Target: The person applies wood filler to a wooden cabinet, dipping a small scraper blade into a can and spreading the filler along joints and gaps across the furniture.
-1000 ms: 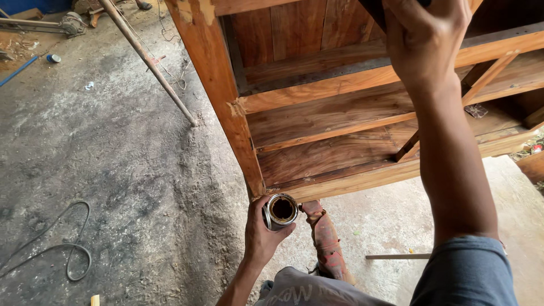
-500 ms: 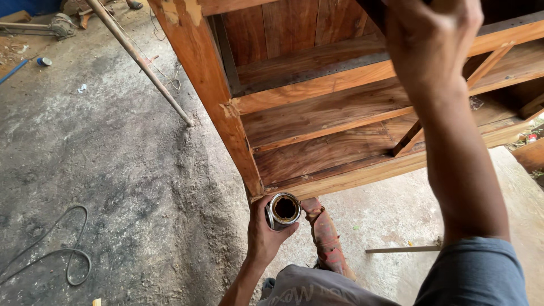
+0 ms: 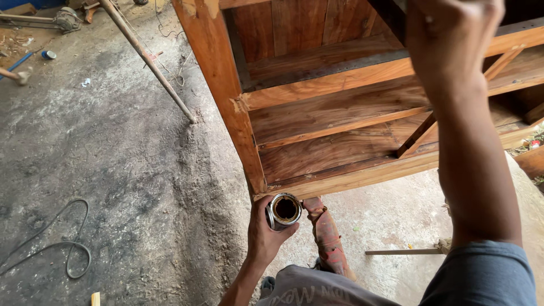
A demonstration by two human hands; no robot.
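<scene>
- The left hand (image 3: 265, 235), low in the centre of the frame, is wrapped around a small round metal tin (image 3: 283, 210) with a dark brown inside, its open mouth turned up toward the camera.
- The right hand (image 3: 450, 39) is raised at the upper right of the frame, fingers curled into a closed grip against a dark top edge of the furniture; what it grips, if anything, is cut off by the frame and I cannot tell.
- The tin sits just below the bottom corner of a large reddish-brown wooden shelf unit (image 3: 340, 113), which fills the upper middle and right.
- A red-patterned cloth-covered leg (image 3: 328, 238) shows just right of the tin, reaching under the unit's lower rail.
- A thin wooden stick (image 3: 402, 251) lies on the floor at the lower right.
- On the grey concrete floor (image 3: 113, 170), a looped dark cable (image 3: 68, 249) lies at the lower left.
- A long slanted metal pole (image 3: 150, 62) crosses the upper left.
</scene>
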